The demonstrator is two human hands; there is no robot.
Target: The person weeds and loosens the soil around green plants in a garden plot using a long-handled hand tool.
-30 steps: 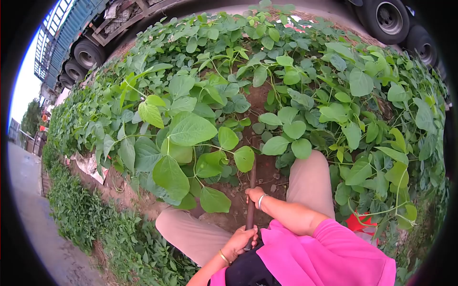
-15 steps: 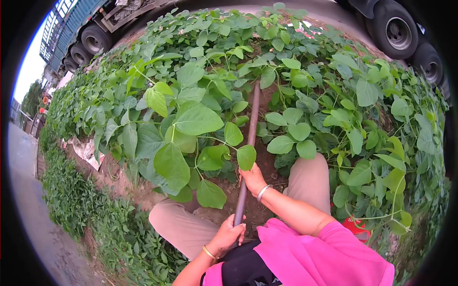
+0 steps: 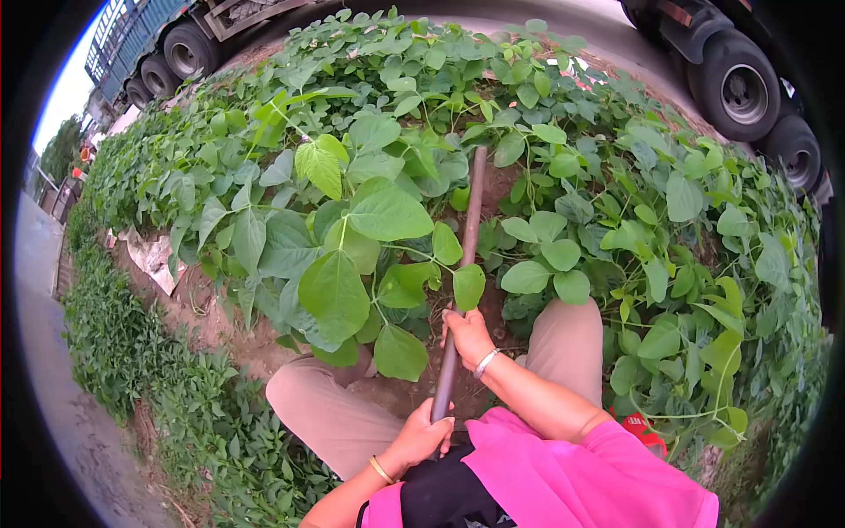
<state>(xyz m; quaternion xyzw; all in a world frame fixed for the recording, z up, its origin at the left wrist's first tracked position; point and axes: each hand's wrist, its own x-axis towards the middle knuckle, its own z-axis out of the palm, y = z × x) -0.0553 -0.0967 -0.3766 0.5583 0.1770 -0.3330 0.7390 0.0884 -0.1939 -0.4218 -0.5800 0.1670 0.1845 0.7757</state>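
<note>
A long brown pole (image 3: 473, 211) slopes from my waist up between the leafy plants, over bare soil. Near its lower end my left hand (image 3: 422, 433) is wrapped round it, with a gold bracelet on the wrist. Farther up, my right hand (image 3: 468, 336) grips the same pole, a silver bracelet on that wrist. Large green leaves (image 3: 387, 211) hang just left of the pole and beside my right hand. The pole's far end reaches the soil among the leaves; whether a tool head is there cannot be made out.
Dense bean-like plants (image 3: 687, 194) spread on both sides. My bent knees (image 3: 568, 343) flank the soil strip. Trucks with large wheels (image 3: 744, 92) stand beyond the plants. A pale sheet (image 3: 151, 260) lies at left, near a paved path (image 3: 40, 352). Something red (image 3: 644, 433) is by my right leg.
Compared with a second ago, more of the pole shows and my right hand is farther up it. The camera view has shifted slightly, and the leaves appear farther right than half a second ago.
</note>
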